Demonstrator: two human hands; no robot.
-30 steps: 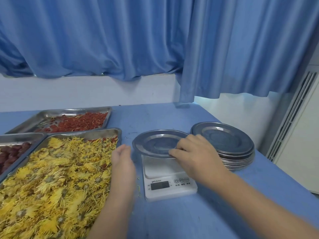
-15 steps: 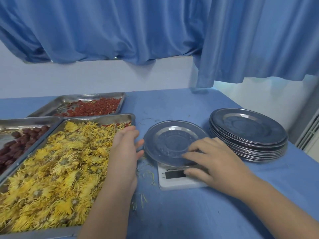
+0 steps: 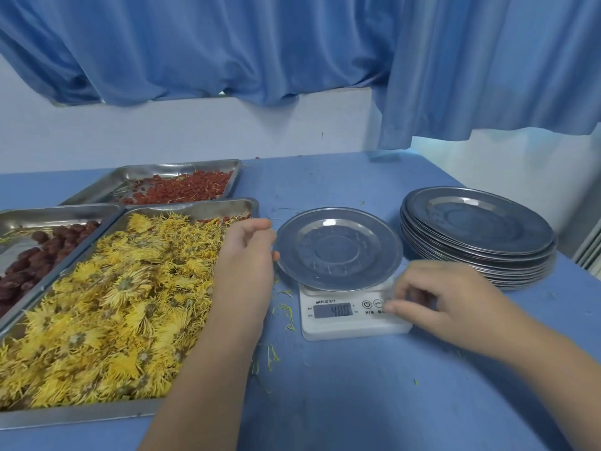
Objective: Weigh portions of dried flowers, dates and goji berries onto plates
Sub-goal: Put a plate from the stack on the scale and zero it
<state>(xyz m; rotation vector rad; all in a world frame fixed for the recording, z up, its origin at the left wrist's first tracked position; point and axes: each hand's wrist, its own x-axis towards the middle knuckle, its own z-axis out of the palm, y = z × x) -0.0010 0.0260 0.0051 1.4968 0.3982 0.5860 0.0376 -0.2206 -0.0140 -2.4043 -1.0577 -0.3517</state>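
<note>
An empty steel plate (image 3: 338, 249) sits on a white digital scale (image 3: 351, 317) whose display reads 400. My left hand (image 3: 247, 255) hovers at the plate's left rim, fingers loosely curled, holding nothing. My right hand (image 3: 435, 301) reaches the scale's right button area with an extended fingertip touching it. A big steel tray of yellow dried flowers (image 3: 113, 301) lies to the left. Behind it sit a tray of dark red dates (image 3: 35, 255) and a tray of goji berries (image 3: 182, 190).
A stack of several steel plates (image 3: 478, 232) stands right of the scale, near the table's right edge. Loose yellow petals (image 3: 286, 310) lie scattered on the blue tablecloth (image 3: 357, 402) beside the scale. Blue curtains (image 3: 292, 43) hang behind the table.
My right hand left the plate's rim and dropped to the scale's buttons. My left hand shifted toward the plate's left edge. The camera view tilted further down.
</note>
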